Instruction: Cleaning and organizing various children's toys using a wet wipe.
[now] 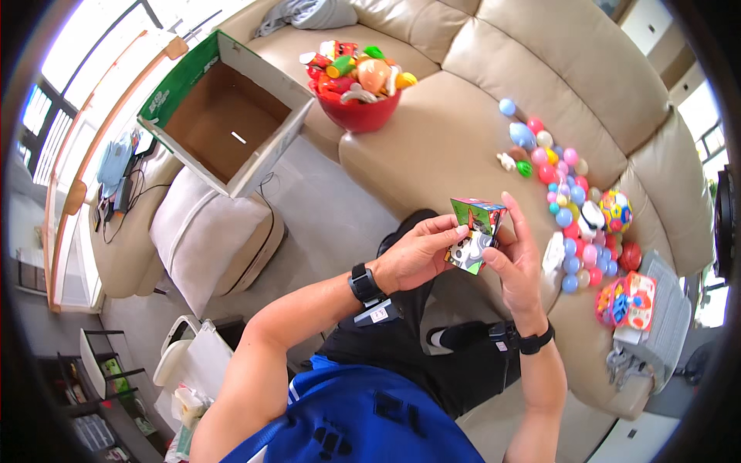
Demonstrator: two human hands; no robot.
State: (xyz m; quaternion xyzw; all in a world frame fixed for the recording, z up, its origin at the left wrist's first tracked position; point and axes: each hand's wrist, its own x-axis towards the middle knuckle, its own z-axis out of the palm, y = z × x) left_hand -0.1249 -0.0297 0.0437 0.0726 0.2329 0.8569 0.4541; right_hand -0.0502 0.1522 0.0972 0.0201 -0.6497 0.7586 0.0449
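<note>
A small folding picture cube [476,234] with printed panda and other coloured pictures is held between my hands, partly opened out. My left hand [425,249] grips its left side, thumb on the front face. My right hand [515,260] holds its right side between thumb and fingers. Beyond them on the sofa stands a red bowl [362,113] heaped with plastic toys. Many coloured plastic balls [570,191] lie on the sofa to the right, with a patterned toy football [615,211] and a small brown basketball [630,256] among them.
An open cardboard box [231,121] with a loose white piece inside stands at the upper left, beside a beige ottoman [217,237]. A pink toy basket [613,301] sits on the sofa at the right. Cables [263,197] hang by the ottoman. A white chair [185,359] stands lower left.
</note>
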